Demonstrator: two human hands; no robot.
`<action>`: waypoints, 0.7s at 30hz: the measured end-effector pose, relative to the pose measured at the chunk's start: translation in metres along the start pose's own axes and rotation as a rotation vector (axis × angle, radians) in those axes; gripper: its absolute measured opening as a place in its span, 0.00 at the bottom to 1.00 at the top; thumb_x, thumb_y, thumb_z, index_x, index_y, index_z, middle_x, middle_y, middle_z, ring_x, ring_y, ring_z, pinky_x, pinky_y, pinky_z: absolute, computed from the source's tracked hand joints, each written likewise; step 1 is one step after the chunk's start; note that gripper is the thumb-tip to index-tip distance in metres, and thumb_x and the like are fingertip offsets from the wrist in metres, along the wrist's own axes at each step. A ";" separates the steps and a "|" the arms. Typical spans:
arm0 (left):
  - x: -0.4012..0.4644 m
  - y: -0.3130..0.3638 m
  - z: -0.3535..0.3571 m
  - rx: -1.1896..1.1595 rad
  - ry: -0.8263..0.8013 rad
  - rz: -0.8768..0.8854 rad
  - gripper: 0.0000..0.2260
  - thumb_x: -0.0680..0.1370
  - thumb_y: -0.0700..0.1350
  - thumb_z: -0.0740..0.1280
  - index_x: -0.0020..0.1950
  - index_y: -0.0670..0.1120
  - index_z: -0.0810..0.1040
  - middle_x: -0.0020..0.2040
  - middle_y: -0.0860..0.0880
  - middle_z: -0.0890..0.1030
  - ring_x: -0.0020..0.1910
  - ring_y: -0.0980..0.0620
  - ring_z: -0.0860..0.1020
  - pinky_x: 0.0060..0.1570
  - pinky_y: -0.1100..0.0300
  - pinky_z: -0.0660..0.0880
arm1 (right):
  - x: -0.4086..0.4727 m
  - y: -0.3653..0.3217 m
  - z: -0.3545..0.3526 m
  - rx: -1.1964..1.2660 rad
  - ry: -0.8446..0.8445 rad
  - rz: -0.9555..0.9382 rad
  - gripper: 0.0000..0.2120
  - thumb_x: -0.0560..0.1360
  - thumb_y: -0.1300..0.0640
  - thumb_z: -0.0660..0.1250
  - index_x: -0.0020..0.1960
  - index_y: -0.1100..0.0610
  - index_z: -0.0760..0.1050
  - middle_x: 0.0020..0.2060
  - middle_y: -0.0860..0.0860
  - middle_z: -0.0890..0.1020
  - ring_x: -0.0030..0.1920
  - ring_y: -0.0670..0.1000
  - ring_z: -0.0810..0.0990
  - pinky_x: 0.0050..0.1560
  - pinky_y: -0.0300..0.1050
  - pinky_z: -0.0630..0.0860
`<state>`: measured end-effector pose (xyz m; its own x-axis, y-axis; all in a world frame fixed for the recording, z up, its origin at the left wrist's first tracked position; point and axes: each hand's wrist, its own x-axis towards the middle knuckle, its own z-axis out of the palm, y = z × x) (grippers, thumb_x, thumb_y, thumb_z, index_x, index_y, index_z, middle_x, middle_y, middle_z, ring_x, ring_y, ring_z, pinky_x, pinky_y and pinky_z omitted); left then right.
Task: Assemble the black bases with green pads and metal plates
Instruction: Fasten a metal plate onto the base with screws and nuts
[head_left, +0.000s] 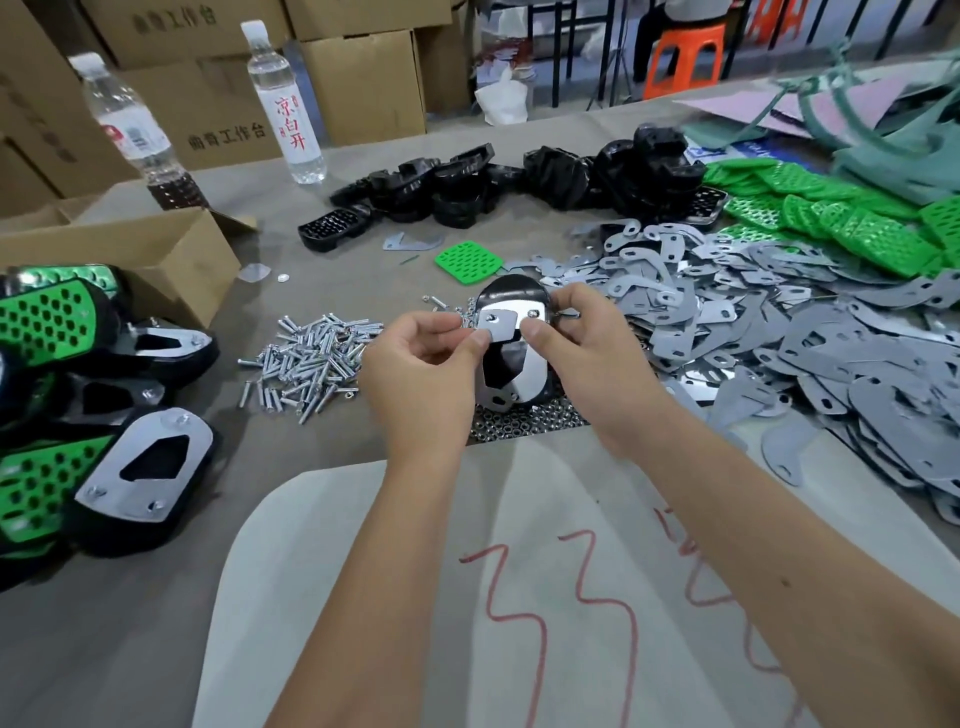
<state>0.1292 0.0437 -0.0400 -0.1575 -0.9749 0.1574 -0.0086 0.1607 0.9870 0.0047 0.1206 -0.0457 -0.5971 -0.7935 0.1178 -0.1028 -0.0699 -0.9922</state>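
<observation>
Across the grey paper-covered table (322, 519), a broad heap of flat grey metal plates (810, 343) spreads on the right, beside perforated green pads (831, 223) and glossy black bases (519, 182). At centre, above a pile of small silvery bolts (311, 358), the left hand (421, 374) and right hand (582, 338) pinch a shiny curved plate (511, 319) against one rounded black base (511, 296).

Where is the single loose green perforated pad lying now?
In the head view, the green perforated pad lies flat on the table just beyond both hands, left of the grey metal plates pile.
</observation>
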 end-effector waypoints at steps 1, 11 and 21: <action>0.000 0.000 -0.001 0.039 0.003 0.003 0.09 0.71 0.41 0.80 0.45 0.49 0.83 0.37 0.52 0.86 0.38 0.52 0.85 0.42 0.48 0.83 | 0.000 0.000 0.000 -0.007 -0.007 -0.011 0.03 0.82 0.56 0.68 0.54 0.51 0.74 0.46 0.52 0.88 0.44 0.52 0.88 0.46 0.52 0.82; 0.007 0.002 -0.010 0.042 -0.112 -0.125 0.08 0.72 0.43 0.81 0.45 0.46 0.83 0.40 0.44 0.86 0.37 0.46 0.84 0.47 0.44 0.83 | -0.001 -0.001 -0.002 -0.071 -0.025 -0.033 0.07 0.79 0.50 0.69 0.51 0.52 0.74 0.39 0.55 0.85 0.37 0.51 0.76 0.43 0.52 0.73; 0.010 0.003 -0.011 -0.066 -0.196 -0.254 0.04 0.76 0.37 0.76 0.46 0.41 0.83 0.28 0.52 0.81 0.29 0.52 0.80 0.40 0.53 0.82 | -0.001 -0.002 -0.003 -0.067 -0.047 -0.036 0.07 0.80 0.52 0.70 0.51 0.53 0.74 0.43 0.59 0.86 0.39 0.53 0.78 0.43 0.55 0.75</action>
<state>0.1382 0.0329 -0.0351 -0.3457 -0.9333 -0.0973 -0.0089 -0.1004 0.9949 0.0034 0.1234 -0.0442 -0.5543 -0.8188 0.1495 -0.1774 -0.0594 -0.9824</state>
